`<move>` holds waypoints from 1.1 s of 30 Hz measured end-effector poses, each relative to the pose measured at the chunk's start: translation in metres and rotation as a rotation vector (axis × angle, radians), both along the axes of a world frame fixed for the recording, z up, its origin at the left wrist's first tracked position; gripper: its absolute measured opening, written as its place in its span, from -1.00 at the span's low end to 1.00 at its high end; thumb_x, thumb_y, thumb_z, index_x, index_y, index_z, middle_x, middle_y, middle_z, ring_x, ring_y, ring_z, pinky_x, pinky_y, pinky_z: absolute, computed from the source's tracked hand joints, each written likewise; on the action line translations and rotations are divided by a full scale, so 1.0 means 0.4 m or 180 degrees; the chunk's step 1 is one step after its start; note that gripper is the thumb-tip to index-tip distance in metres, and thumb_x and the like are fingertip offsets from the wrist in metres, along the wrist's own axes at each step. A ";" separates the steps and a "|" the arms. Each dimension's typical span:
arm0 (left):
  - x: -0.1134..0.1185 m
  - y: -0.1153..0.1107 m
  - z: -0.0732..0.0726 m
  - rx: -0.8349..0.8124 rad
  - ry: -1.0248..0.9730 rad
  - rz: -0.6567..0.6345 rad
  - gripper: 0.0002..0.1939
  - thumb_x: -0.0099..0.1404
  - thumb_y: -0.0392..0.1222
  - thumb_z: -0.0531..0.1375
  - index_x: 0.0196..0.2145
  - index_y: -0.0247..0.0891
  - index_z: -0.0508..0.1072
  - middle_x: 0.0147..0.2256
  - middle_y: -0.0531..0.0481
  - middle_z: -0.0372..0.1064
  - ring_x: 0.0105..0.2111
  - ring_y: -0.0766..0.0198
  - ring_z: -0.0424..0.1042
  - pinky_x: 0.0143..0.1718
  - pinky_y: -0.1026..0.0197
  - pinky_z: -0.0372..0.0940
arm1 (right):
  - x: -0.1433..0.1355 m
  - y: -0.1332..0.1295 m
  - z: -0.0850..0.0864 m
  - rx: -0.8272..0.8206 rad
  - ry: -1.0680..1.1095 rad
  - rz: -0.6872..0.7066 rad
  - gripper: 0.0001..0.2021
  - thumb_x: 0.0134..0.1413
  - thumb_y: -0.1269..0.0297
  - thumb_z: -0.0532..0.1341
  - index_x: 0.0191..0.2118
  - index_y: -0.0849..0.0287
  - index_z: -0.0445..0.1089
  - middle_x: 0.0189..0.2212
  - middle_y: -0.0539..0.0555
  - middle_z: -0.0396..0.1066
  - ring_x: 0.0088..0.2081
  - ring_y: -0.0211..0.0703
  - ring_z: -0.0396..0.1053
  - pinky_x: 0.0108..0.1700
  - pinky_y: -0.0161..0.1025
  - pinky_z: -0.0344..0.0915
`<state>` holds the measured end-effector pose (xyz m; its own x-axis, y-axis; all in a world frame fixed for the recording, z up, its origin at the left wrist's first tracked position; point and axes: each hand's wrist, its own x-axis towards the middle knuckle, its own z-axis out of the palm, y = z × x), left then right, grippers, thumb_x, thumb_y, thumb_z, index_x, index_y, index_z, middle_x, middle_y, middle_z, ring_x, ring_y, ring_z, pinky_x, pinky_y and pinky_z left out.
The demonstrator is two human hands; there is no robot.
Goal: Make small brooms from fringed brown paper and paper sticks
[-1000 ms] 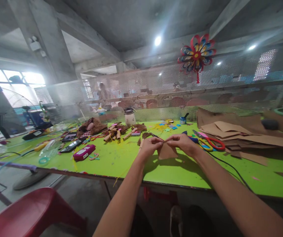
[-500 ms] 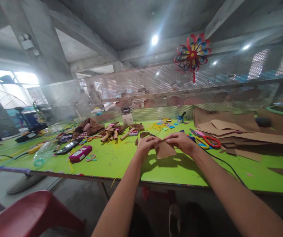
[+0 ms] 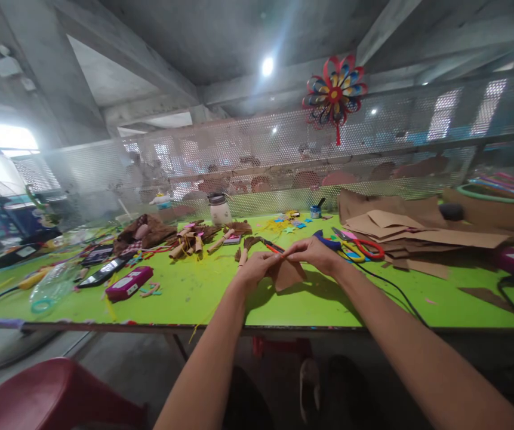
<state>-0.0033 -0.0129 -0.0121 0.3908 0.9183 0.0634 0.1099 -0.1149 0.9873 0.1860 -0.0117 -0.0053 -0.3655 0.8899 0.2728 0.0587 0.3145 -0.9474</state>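
Observation:
A small piece of brown paper (image 3: 289,277) is pinched along its upper edge between my two hands, just above the green table. My left hand (image 3: 259,267) grips it from the left, fingers closed. My right hand (image 3: 314,254) is closed on the same edge from the right, its fingertips almost touching the left ones. The paper's lower part hangs towards me. Just beyond my hands lies a brown fringed paper roll (image 3: 246,249). Close to my right hand are scissors with red handles (image 3: 370,249) and a yellow-handled pair (image 3: 352,253).
Brown paper sheets (image 3: 400,230) are stacked at the right. Paper rolls (image 3: 189,246), a purple box (image 3: 129,283), a phone (image 3: 103,272) and a plastic bottle (image 3: 53,288) lie left. A jar (image 3: 219,209) stands behind. A black cable (image 3: 395,289) crosses the table. A red stool (image 3: 55,397) stands lower left.
The view has turned slightly right, so the scene sits further left. Both hands still hold the brown paper, which is now tilted differently, and the fingertips have come closer together.

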 end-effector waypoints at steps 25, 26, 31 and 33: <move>0.005 -0.007 0.012 0.0233 0.0148 -0.0011 -0.58 -0.13 0.08 0.33 -0.52 -0.40 0.51 -0.60 0.04 0.29 -0.57 0.41 0.20 -0.48 0.32 0.09 | -0.001 -0.003 -0.001 -0.0007 -0.0498 -0.0050 -0.65 -0.17 0.03 0.28 -0.56 0.27 0.32 -0.69 -0.07 0.20 -0.60 -0.35 0.13 -0.53 -0.35 0.03; 0.006 -0.010 0.013 0.0228 0.0163 0.0010 -0.59 -0.13 0.08 0.33 -0.53 -0.40 0.50 -0.60 0.04 0.29 -0.57 0.42 0.19 -0.49 0.32 0.09 | -0.001 -0.001 -0.003 -0.0003 -0.0491 -0.0058 -0.66 -0.17 0.04 0.28 -0.56 0.27 0.33 -0.68 -0.06 0.22 -0.59 -0.35 0.15 -0.53 -0.35 0.04; 0.009 -0.023 0.019 0.0154 0.0313 0.0080 -0.56 -0.11 0.12 0.31 -0.54 -0.40 0.48 -0.64 0.07 0.22 -0.61 0.45 0.12 -0.55 0.34 0.03 | 0.001 0.009 -0.009 0.0050 -0.0446 -0.0233 -0.71 -0.22 0.10 0.30 -0.53 0.29 0.38 -0.63 -0.01 0.31 -0.55 -0.32 0.20 -0.48 -0.34 0.10; 0.009 -0.025 0.020 0.0170 0.0375 0.0082 -0.55 -0.11 0.14 0.30 -0.57 -0.40 0.47 -0.67 0.09 0.16 -0.63 0.46 0.08 -0.57 0.34 0.01 | 0.003 0.010 -0.008 0.0096 -0.0446 -0.0250 -0.71 -0.23 0.12 0.30 -0.52 0.31 0.40 -0.62 0.00 0.33 -0.55 -0.32 0.20 -0.47 -0.34 0.11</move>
<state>0.0002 -0.0228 -0.0040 0.3748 0.9247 0.0676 0.2283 -0.1627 0.9599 0.1871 -0.0077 -0.0085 -0.3314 0.9095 0.2510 0.2152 0.3319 -0.9185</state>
